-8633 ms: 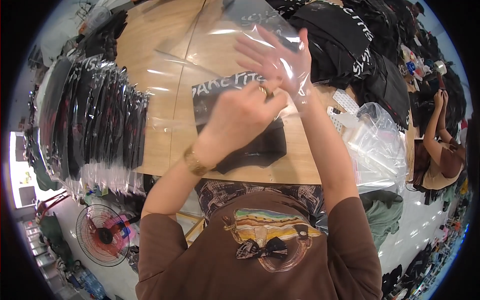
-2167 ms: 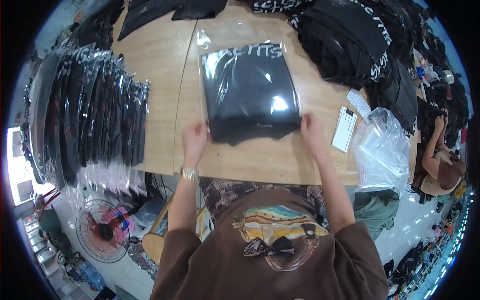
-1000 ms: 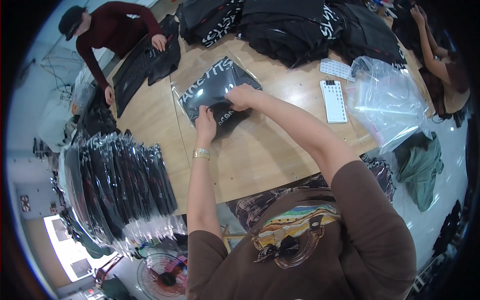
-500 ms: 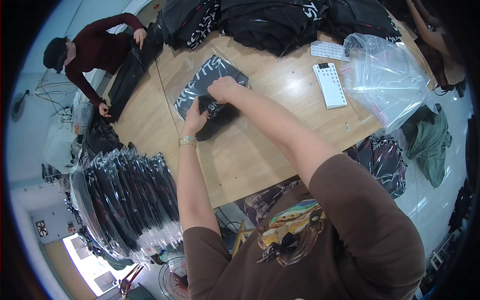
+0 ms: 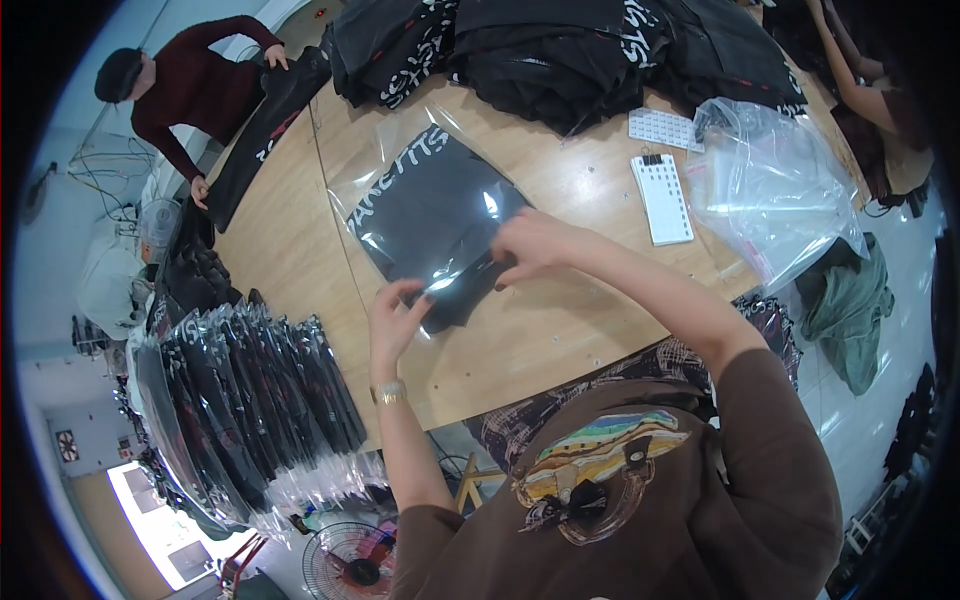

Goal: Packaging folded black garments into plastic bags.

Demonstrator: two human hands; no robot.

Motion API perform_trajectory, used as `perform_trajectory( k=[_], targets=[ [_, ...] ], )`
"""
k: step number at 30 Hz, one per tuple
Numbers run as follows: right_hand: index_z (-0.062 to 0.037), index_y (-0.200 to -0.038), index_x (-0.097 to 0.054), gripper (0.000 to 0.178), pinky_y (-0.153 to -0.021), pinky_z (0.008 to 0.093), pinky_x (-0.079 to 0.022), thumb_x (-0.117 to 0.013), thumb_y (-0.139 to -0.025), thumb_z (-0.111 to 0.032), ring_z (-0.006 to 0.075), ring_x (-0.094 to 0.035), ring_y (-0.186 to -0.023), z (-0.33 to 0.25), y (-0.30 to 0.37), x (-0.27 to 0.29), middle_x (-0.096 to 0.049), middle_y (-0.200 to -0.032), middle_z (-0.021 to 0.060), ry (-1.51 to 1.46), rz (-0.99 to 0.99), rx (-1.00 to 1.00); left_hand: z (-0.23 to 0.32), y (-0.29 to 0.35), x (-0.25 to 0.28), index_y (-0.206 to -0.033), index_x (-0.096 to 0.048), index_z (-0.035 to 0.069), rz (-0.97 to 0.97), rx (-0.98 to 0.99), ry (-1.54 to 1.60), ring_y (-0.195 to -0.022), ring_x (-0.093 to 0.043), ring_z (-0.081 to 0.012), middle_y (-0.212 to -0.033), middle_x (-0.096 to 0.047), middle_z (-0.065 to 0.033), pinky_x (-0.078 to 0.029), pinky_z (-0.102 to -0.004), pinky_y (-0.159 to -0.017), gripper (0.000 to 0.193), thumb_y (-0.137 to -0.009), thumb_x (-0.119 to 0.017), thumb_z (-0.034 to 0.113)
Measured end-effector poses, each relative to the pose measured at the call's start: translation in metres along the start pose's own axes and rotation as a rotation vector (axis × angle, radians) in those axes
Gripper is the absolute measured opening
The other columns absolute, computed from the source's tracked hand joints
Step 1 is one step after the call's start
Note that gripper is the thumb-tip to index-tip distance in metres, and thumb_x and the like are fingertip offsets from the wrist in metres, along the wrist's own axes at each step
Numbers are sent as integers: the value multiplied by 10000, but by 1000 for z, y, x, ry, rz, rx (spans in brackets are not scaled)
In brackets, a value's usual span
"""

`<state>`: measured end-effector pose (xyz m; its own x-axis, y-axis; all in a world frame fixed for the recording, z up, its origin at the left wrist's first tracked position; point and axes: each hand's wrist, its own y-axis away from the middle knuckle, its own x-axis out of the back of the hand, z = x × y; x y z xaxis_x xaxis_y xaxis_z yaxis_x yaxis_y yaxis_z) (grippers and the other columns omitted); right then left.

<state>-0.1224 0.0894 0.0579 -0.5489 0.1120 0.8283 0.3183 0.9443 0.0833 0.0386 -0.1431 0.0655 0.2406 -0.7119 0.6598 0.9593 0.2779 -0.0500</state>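
Observation:
A folded black garment [image 5: 425, 215] with white lettering lies flat on the table inside a clear plastic bag [image 5: 372, 165]. The bag's film shines over the cloth and reaches past it at the far left. By the near left corner is my left hand [image 5: 395, 325], thumb and fingers apart, fingertips at the bag's edge. My right hand [image 5: 540, 245], slightly blurred, rests at the right edge with its thumb spread from the bent fingers. Neither hand visibly grips anything. A dark part of the garment shows at the bag's near end, between my hands.
Piles of black garments [image 5: 550, 65] line the table's far side. To the right are white cards [image 5: 663, 200], one with a binder clip, and clear bags [image 5: 770, 190]. Bagged garments [image 5: 250, 400] stand stacked at near left. A co-worker [image 5: 195, 90] handles dark cloth at far left.
The black garment, bunched under my hands before, now lies spread flat in the bag. Both hands have drawn back toward me and moved apart. The co-worker's dark cloth now lies flatter.

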Motion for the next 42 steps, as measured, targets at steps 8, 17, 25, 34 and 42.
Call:
perform_trajectory(
  k=[8,17,25,34,42],
  targets=[
    [-24,-830,-636,226,-580,341,-501,-627,-755,-237,260,-624,-622,76,19,-19,-633,-676,117,-429,758,-635,-28,39,-26,-929,-565,10,254,663,452,-544,-587,-95,-703,-587,-40,-419,-190,-391,214,-882,-553,218],
    [-24,-719,-639,140,-385,297,-435,-562,-773,-127,150,-569,-445,58,29,-30,-599,-575,78,-710,366,-801,-40,70,-32,-868,-568,28,225,788,535,-447,-559,-95,-620,-570,-25,-377,-195,-346,159,-865,-575,187],
    [-12,-763,-655,199,-635,358,-499,-556,-759,-185,268,-639,-652,57,-17,-34,-628,-690,181,-374,649,-719,-44,22,-44,-830,-586,14,449,672,393,-483,-580,-112,-621,-592,-38,-413,-232,-375,185,-875,-517,180],
    [-18,-749,-676,222,-529,306,-469,-597,-756,-225,178,-611,-541,87,-9,-45,-641,-639,121,-578,718,-695,-29,48,-49,-762,-543,27,454,696,528,-422,-499,-84,-545,-531,-20,-330,-208,-340,131,-860,-521,111],
    [-13,-843,-660,204,-565,326,-479,-595,-773,-193,217,-618,-579,58,65,-28,-638,-640,109,-560,370,-814,-21,110,-55,-787,-581,26,181,804,561,-509,-579,-91,-621,-606,-46,-419,-221,-404,134,-829,-583,153]
  ],
)
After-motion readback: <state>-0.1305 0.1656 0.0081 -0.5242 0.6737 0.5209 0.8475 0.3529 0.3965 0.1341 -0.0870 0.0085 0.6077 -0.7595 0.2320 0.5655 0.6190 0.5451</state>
